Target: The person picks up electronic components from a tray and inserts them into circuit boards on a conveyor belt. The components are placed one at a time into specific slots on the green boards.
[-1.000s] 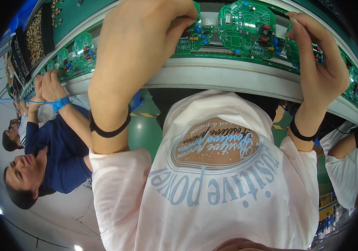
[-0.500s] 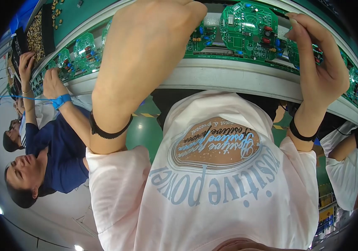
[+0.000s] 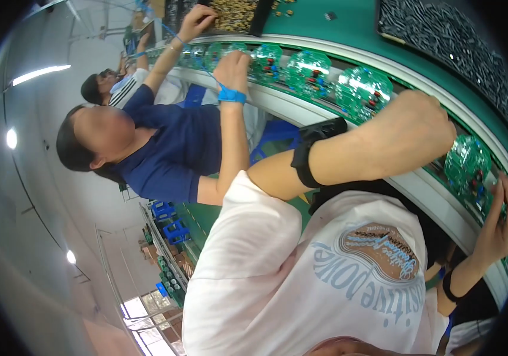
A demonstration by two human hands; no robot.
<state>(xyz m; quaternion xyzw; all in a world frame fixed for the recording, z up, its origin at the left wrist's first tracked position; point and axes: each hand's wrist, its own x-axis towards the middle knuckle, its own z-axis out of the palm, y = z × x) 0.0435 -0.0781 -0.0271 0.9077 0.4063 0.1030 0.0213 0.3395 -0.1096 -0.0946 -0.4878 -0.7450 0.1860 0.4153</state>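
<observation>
Green circuit boards [image 3: 361, 89] with red, blue and black components sit in a row along a pale metal rail [image 3: 301, 113]. My left hand [image 3: 408, 136] is curled over this row, back toward me. It hides its own fingertips, the board beneath and anything held. Farther right, one circuit board [image 3: 467, 163] shows between my two hands. At that board's lower right edge is my right hand [image 3: 499, 222], fingers stretched out and thumb apart from them. I make out nothing held in it.
A tray of small dark parts [image 3: 450, 53] stands beyond the rail. Yellowish components [image 3: 236, 15] fill a dark container farther left. A co-worker in dark blue [image 3: 171, 142] reaches to the line at left, wearing a blue wrist strap [image 3: 231, 95]. Blue stools [image 3: 175, 231] stand behind.
The view has swung left and tilted, so my hands and the boards appear farther right and lower. The dark-part tray has come into view. My left hand remains curled over the boards.
</observation>
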